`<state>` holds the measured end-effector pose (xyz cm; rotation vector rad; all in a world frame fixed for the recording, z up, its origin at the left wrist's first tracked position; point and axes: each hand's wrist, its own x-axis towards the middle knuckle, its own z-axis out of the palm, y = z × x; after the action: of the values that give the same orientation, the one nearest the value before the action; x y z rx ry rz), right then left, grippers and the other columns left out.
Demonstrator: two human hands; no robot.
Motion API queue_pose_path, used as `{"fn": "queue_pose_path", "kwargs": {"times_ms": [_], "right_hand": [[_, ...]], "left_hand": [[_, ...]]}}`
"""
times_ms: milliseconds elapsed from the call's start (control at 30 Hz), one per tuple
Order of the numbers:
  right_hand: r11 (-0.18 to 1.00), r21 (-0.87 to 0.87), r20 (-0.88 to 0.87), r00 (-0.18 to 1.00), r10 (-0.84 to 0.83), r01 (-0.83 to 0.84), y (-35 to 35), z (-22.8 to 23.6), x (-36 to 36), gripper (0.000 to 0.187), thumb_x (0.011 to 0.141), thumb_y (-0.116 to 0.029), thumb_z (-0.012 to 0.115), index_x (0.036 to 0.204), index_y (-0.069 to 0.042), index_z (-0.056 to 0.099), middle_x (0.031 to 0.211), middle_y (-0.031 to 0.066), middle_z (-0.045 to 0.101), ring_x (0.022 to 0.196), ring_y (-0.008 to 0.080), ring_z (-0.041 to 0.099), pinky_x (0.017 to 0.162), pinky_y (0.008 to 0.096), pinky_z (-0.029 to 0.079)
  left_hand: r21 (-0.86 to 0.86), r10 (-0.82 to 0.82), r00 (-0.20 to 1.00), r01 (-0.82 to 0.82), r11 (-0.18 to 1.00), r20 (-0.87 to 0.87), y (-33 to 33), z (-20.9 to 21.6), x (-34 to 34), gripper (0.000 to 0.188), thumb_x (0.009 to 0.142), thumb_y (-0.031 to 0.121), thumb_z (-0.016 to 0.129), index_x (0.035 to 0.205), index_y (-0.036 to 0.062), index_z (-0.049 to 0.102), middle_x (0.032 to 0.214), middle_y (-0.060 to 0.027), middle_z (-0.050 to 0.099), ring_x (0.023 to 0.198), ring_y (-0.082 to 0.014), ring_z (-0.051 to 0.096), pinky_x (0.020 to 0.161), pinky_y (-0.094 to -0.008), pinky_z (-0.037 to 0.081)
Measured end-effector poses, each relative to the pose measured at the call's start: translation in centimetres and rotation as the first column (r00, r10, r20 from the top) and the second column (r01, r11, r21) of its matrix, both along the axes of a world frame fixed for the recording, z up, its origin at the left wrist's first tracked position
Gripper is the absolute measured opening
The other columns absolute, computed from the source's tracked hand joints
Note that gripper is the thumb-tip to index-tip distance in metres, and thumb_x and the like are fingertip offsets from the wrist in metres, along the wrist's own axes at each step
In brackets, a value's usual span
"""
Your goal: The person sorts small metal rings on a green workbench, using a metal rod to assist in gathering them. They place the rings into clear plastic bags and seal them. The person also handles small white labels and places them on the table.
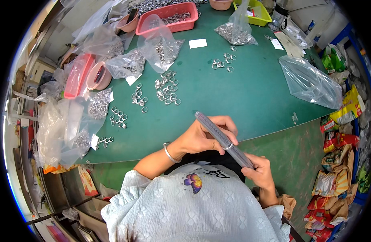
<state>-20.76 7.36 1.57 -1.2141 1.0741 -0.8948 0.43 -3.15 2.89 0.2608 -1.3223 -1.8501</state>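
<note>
Right hand (259, 169) closed around lower end of grey ring-sizing stick (224, 139), palm hidden; left hand (205, 135) curled over stick, fingers pinching silver ring (228, 146) on it, above desk's (242, 101) near edge

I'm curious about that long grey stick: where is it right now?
In the head view, the grey stick is low and centre, held by both hands, left hand and right hand, with a ring around it.
</note>
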Motion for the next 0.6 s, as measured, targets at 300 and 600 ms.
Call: {"fn": "queue_pose_path", "kwargs": {"times_ms": [300,600], "right_hand": [[0.97,-0.239,-0.12,0.99,-0.08,0.05,-0.3,-0.3,1.1,0.038,0.071,-0.003,0.071,0.106,0.006,0.059,0.067,0.0046,0.056,0.054,0.0061,0.046,0.05,0.0209,0.038],[0.957,-0.287,-0.158,0.983,-0.093,0.045,-0.8,0.4,1.6,0.038,0.069,-0.001,0.071,0.105,0.005,0.059,0.067,0.0064,0.057,0.053,0.0068,0.047,0.05,0.0208,0.039]], "left_hand": [[-0.033,0.076,0.993,-0.074,0.997,0.085,0.3,0.5,0.4,0.019,0.065,0.005,0.073,0.08,-0.0043,0.067,0.082,-0.0086,0.054,0.075,-0.0204,0.053,0.064,-0.0315,0.044],[0.0,0.023,0.999,-0.023,1.0,0.042,-0.2,-0.2,0.9,0.023,0.065,0.007,0.074,0.084,-0.0043,0.066,0.084,-0.0111,0.054,0.075,-0.0211,0.054,0.065,-0.0315,0.044]]}}
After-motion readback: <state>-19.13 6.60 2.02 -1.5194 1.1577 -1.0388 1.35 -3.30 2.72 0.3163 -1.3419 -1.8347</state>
